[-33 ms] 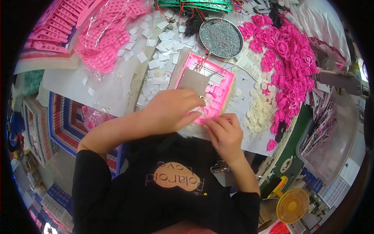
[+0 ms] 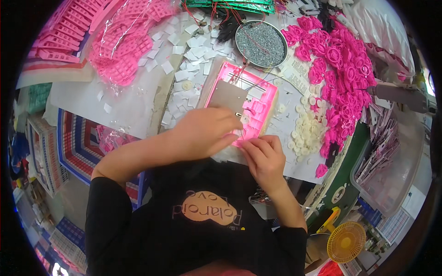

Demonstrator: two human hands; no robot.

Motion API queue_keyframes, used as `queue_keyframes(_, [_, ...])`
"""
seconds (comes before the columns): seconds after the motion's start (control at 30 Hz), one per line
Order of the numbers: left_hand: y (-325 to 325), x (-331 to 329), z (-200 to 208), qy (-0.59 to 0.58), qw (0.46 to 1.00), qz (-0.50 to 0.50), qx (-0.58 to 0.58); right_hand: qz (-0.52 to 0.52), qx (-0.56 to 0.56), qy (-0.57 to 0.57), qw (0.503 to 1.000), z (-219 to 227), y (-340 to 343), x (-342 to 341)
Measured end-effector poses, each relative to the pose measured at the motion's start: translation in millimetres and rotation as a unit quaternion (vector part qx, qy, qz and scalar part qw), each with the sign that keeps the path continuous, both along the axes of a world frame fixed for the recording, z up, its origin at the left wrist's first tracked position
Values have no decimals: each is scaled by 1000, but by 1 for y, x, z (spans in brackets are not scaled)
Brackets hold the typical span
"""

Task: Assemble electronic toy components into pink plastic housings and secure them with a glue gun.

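A pink plastic casing (image 2: 260,106) lies open side up in front of me, tilted a little, with a flat grey plate (image 2: 230,96) over its left part. Thin wires run inside it, and a small white disc (image 2: 245,119) sits near its lower middle. My left hand (image 2: 205,131) reaches over the lower left of the casing. Its thumb and fingers are closed together by a thin wire, and what they pinch is too small to make out. At the near right corner, my right hand (image 2: 264,156) has its fingertips closed on the casing's edge.
Beyond the casing stands a round metal bowl (image 2: 237,40) of small screws. White discs (image 2: 304,138) and a heap of pink ring-shaped parts (image 2: 343,69) lie right. White paper squares (image 2: 182,76) and bagged pink frames (image 2: 122,46) are left. Green circuit boards (image 2: 230,5) lie at the back.
Both hands stay almost in place at the casing. My left hand has shifted very slightly toward me; nothing else visibly differs.
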State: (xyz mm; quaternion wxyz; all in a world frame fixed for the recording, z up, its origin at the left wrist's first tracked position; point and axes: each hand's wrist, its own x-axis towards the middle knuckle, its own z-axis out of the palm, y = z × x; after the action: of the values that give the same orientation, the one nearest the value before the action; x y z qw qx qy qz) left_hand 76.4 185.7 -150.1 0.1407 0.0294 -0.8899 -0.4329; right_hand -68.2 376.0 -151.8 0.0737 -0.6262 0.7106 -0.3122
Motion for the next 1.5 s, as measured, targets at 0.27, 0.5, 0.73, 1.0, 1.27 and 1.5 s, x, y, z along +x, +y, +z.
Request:
queue_keyframes(0.27, [17, 7, -18, 15, 998, -40, -56, -24, -29, 39, 999, 5, 7, 11])
queue_keyframes(0.5, [17, 4, -23, -4, 993, -54, -108, -58, 28, 1, 998, -1, 3, 13])
queue_keyframes(0.73, [15, 10, -31, 26, 988, -75, -132, -65, -63, -21, 996, -37, 20, 10])
queue_keyframes(1.0, [18, 12, -38, 56, 968, -140, -203, -50, 35, 178, 982, -15, 34, 14])
queue_keyframes(1.27, [29, 11, -36, 38, 967, -132, -216, 44, 167, 11, 985, 40, -17, -32])
queue_keyframes(1.5, [24, 3, -24, -14, 994, -103, -28, -156, 268, 105, 945, 21, -122, -40])
